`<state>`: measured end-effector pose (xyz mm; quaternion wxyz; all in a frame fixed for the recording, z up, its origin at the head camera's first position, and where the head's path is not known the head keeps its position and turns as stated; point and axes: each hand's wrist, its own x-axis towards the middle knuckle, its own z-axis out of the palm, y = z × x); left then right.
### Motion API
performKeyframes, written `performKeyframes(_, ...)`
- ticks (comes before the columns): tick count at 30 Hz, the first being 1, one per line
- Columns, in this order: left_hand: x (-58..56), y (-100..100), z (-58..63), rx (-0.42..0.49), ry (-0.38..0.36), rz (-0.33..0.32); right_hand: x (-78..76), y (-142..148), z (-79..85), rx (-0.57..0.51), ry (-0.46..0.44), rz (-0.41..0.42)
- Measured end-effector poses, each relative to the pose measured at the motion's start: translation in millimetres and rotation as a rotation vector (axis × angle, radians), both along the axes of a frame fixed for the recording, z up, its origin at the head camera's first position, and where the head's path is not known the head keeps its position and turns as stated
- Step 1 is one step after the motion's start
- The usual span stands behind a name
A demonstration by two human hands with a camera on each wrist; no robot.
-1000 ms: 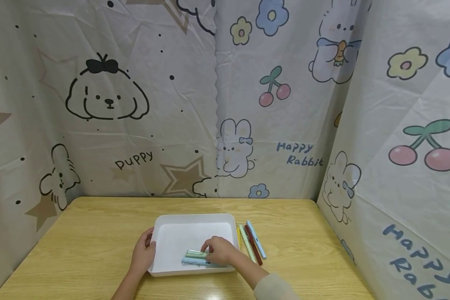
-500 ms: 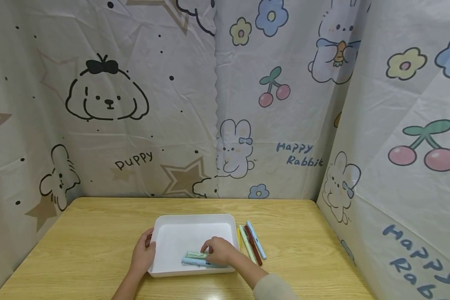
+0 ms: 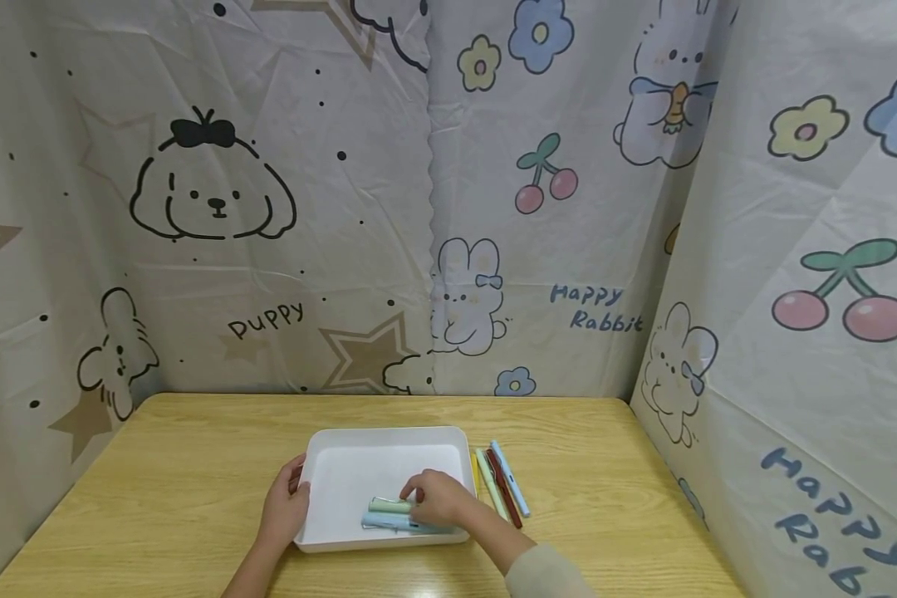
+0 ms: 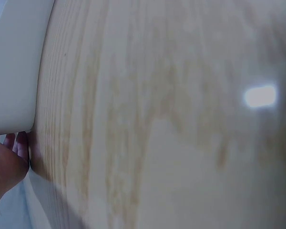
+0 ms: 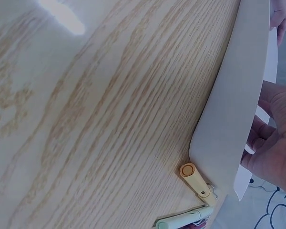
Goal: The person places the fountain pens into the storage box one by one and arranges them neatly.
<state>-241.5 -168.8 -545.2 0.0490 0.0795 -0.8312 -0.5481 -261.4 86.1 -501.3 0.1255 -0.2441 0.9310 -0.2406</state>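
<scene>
A white tray (image 3: 359,465) stands on the wooden table. At its left side my left hand (image 3: 286,507) grips the wall, thumb over the rim and fingers outside; the left wrist view shows those fingers (image 4: 20,145) by the tray's corner. Over the tray's front right part, my right hand (image 3: 439,498) pinches a pale green pen (image 3: 389,505) with thumb and forefinger. Just in front of it, a light blue pen (image 3: 389,522) lies in the tray, its right end partly under the hand. In the right wrist view the tray wall hides what the right fingers hold.
Right of the tray, several pens lie side by side on the table: a yellow pen (image 5: 195,180) against the wall, a light green pen (image 3: 491,484), a dark red pen (image 3: 504,488) and a blue pen (image 3: 511,479). A printed curtain (image 3: 344,249) encloses the table.
The pale green pen's left end shifts very slightly in the tray. Both hands and the tray stay in practically the same place.
</scene>
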Motion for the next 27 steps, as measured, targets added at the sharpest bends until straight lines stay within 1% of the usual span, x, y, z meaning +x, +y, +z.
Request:
performKeyframes(7, 0.0, -0.2, -0.1, -0.004, 0.009, 0.001, -1.5, 2.4, 2.3, -0.009, -0.021, -0.038)
performKeyframes(17, -0.2, 0.3, 1.2, -0.004, 0.007, -0.005, -4.5, 9.4, 10.2, -0.061, -0.033, -0.042)
performKeyframes(27, -0.2, -0.3, -0.4, 0.002, 0.008, -0.007, -8.3, 15.9, 17.2, -0.112, 0.069, -0.017)
